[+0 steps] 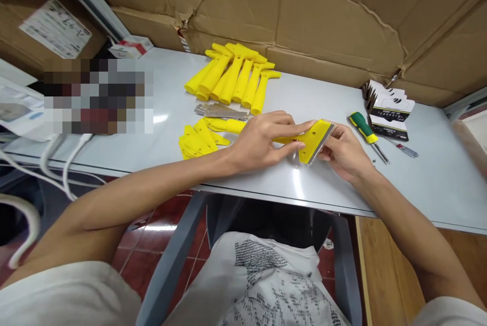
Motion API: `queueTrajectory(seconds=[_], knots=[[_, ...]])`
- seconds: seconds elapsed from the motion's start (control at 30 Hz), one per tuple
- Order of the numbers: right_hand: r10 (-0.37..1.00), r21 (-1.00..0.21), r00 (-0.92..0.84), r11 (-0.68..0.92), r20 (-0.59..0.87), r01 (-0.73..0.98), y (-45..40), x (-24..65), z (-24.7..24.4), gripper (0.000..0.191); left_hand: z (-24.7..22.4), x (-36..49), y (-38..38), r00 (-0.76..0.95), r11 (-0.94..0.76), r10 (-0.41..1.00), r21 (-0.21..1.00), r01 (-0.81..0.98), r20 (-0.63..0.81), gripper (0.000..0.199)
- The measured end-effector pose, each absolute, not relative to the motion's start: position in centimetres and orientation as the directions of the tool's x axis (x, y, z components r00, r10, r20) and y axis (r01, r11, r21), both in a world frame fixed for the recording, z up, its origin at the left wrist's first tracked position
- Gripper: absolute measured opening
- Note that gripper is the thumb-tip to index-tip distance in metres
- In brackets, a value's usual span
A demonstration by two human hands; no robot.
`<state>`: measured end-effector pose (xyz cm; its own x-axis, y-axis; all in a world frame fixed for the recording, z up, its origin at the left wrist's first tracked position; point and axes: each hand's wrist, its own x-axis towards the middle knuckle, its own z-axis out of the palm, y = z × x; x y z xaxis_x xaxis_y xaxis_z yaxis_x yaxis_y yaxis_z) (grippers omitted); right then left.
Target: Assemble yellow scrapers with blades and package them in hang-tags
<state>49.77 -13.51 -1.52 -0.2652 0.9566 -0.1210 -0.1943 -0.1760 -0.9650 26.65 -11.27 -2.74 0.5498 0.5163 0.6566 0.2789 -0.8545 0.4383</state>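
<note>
Passage, centre: bare white tabletop [319,97] lay between the fanned yellow plastic handles [232,79] and the green-and-yellow screwdriver [363,128]. Passage, right: open surface ran past the stacked black-and-white cards [390,112]. Obstacle, front: a yellow plastic scraper [314,138], spanning left hand [266,135] and right hand [347,151], barred the way. Obstacles, left: flat yellow plastic pieces [195,144] and thin grey metal strips [220,111]. Rear limit: a brown cardboard wall [304,26] stood behind
</note>
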Motion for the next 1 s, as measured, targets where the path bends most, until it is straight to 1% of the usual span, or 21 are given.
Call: queueTrajectory(seconds=[0.13, 0.23, 0.43, 0.6, 0.7, 0.77, 0.83, 0.87, 0.9, 0.93, 0.97, 1.0], knots=[[0.968, -0.974, -0.244, -0.112, -0.062, -0.197, -13.7, 50.0, -1.6, 0.034, -2.7, 26.6, -11.2, 0.543, -0.859, 0.508, 0.436, 0.267, 0.669, 0.043], [0.974, -0.978, -0.224, -0.068, -0.022, -0.200, -13.8, 50.1, -1.5, 0.038, -2.6, 26.7, -11.2, 0.538, -0.857, 0.512, 0.440, 0.268, 0.669, 0.041], [0.983, -0.974, -0.181, -0.071, -0.032, -0.214, -13.7, 50.2, -1.4, 0.044, -2.2, 26.8, -10.6, 0.525, -0.839, 0.531, 0.501, 0.213, 0.666, 0.039], [0.968, -0.977, -0.252, -0.063, -0.011, -0.202, -13.8, 50.1, -0.4, 0.046, -2.0, 26.4, -10.1, 0.484, -0.805, 0.583, 0.542, 0.240, 0.652, 0.030], [0.953, -0.988, -0.302, -0.046, 0.000, -0.144, -14.0, 50.7, 0.5, 0.042, -1.8, 26.3, -10.0, 0.430, -0.811, 0.584, 0.518, 0.272, 0.688, 0.022], [0.960, -0.998, -0.278, 0.024, 0.039, -0.058, -14.0, 51.9, 1.3, 0.035, -1.7, 26.3, -9.8, 0.383, -0.810, 0.587, 0.522, 0.269, 0.713, 0.020], [0.972, -0.982, -0.189, 0.158, 0.136, 0.107, -13.8, 53.8, 2.3, 0.025, -1.5, 26.1, -9.5, 0.329, -0.788, 0.614, 0.575, 0.219, 0.717, 0.026], [0.969, -0.947, -0.133, 0.234, 0.208, 0.221, -13.6, 55.0, 2.7, 0.021, -1.3, 26.0, -9.4, 0.304, -0.768, 0.638, 0.612, 0.187, 0.708, 0.030], [0.964, -0.892, -0.111, 0.264, 0.240, 0.367, -13.4, 56.3, 3.2, 0.019, -1.2, 25.8, -9.2, 0.284, -0.743, 0.665, 0.650, 0.159, 0.690, 0.033], [0.965, -0.818, -0.108, 0.262, 0.241, 0.512, -13.1, 57.5, 3.6, 0.018, -0.9, 25.5, -9.1, 0.272, -0.718, 0.690, 0.682, 0.138, 0.671, 0.035], [0.968, -0.743, -0.128, 0.248, 0.216, 0.621, -12.7, 58.7, 3.8, 0.018, -0.6, 25.3, -9.0, 0.265, -0.691, 0.714, 0.712, 0.123, 0.648, 0.037], [0.970, -0.693, -0.181, 0.241, 0.160, 0.679, -12.4, 59.7, 3.9, 0.021, -0.4, 25.0, -8.9, 0.262, -0.664, 0.737, 0.739, 0.114, 0.623, 0.037]])
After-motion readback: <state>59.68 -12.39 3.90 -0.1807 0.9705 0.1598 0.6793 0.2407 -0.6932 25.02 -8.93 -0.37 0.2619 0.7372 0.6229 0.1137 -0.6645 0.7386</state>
